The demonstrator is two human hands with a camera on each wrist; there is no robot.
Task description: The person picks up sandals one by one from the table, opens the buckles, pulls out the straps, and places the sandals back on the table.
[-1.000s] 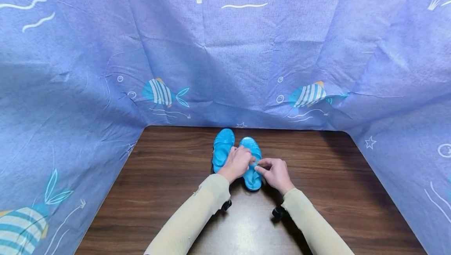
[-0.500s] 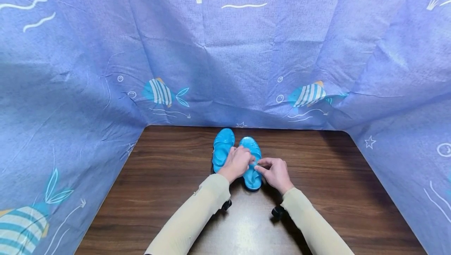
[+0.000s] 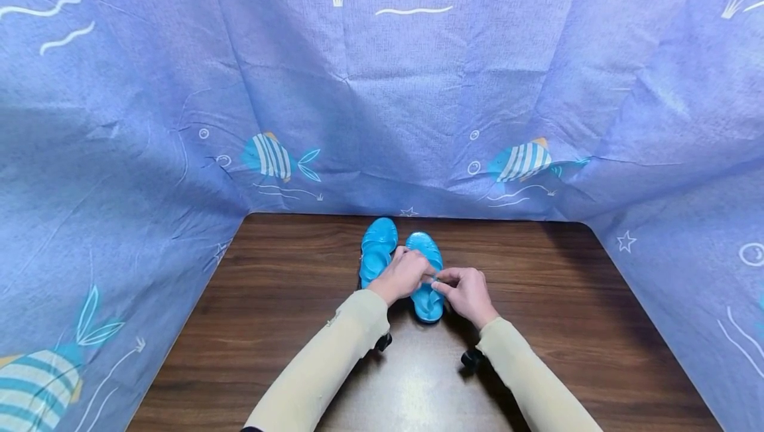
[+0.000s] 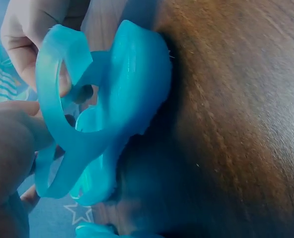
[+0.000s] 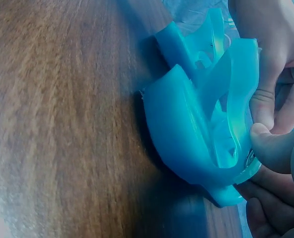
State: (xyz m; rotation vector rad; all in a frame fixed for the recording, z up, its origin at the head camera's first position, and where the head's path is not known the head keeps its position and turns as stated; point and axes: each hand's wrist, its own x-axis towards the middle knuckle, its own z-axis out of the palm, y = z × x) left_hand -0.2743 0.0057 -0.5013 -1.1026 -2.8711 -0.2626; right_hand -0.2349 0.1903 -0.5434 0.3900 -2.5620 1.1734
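Observation:
A pair of glossy blue jelly sandals lies side by side. My left hand [image 3: 404, 275] reaches over the middle of the right-hand sandal [image 3: 428, 306], its thumb and finger pinching at the strap. On that sandal's right side, my right hand [image 3: 468, 291] grips the strap [image 5: 239, 94] between thumb and fingers. A small metal buckle [image 5: 250, 157] shows beside my right thumb in the right wrist view. Both hands' fingertips meet there and hide the strap's end. The left-hand sandal [image 3: 379, 231] stands just left, partly behind my left hand.
The sandals rest near the far edge of a brown wooden table [image 3: 286, 273]. Blue cloth [image 3: 406, 120] printed with fish hangs behind and on both sides. Dark wrist-camera parts [image 3: 471, 359] sit under the cream sleeves [image 3: 334, 359].
My left hand has shifted slightly to the right, its fingertips now closer to my right fingertips at the strap. The right hand and both sandals stay in place.

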